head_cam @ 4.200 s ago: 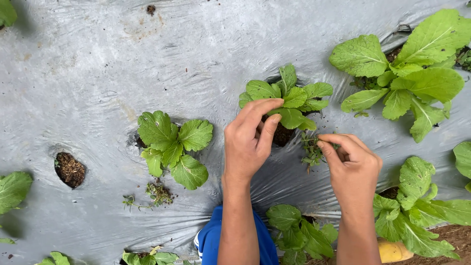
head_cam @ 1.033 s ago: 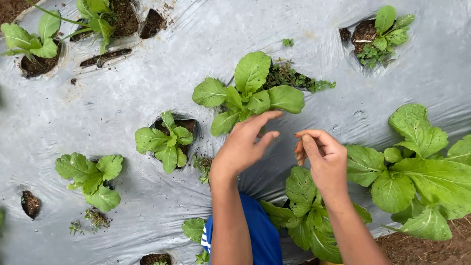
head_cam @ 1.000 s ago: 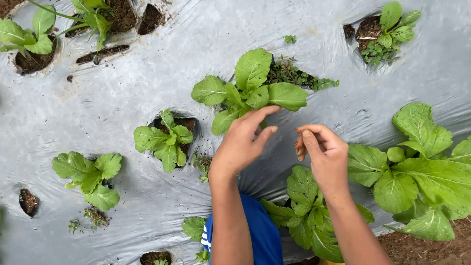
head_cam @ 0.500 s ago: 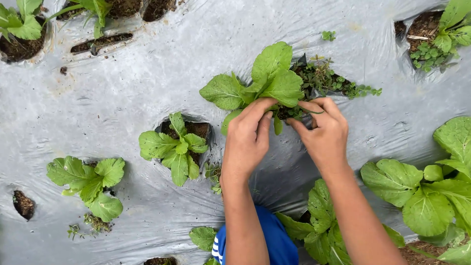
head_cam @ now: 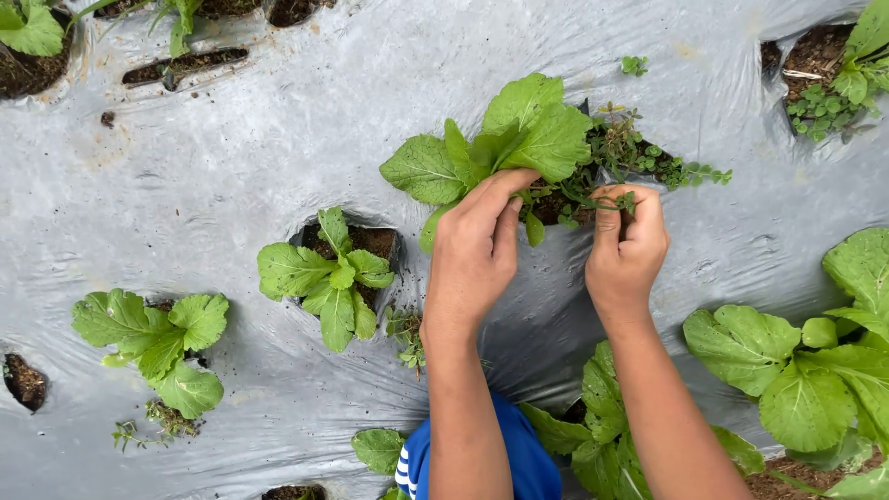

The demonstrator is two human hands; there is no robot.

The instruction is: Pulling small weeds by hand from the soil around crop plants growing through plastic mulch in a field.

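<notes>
A leafy green seedling [head_cam: 505,139] grows from a hole in the grey plastic mulch sheet [head_cam: 231,148]. My left hand [head_cam: 477,250] rests at its base, fingers holding the leaves aside. To the right, my right hand [head_cam: 628,250] is pinched on thin small-leaved weed stems [head_cam: 593,197] growing in the same hole. More of that weed [head_cam: 667,165] spreads rightwards over the sheet.
Other seedlings stand in holes: one at centre left [head_cam: 329,278], one at far left [head_cam: 153,338], a large one at right [head_cam: 815,361], one below my arms [head_cam: 602,426]. Pulled weed bits [head_cam: 406,333] lie on the sheet. Blue clothing [head_cam: 519,463] shows at the bottom.
The view has shifted forward to a new seedling. Both hands reached up to its base; my right hand closed on the weed stems beside it.
</notes>
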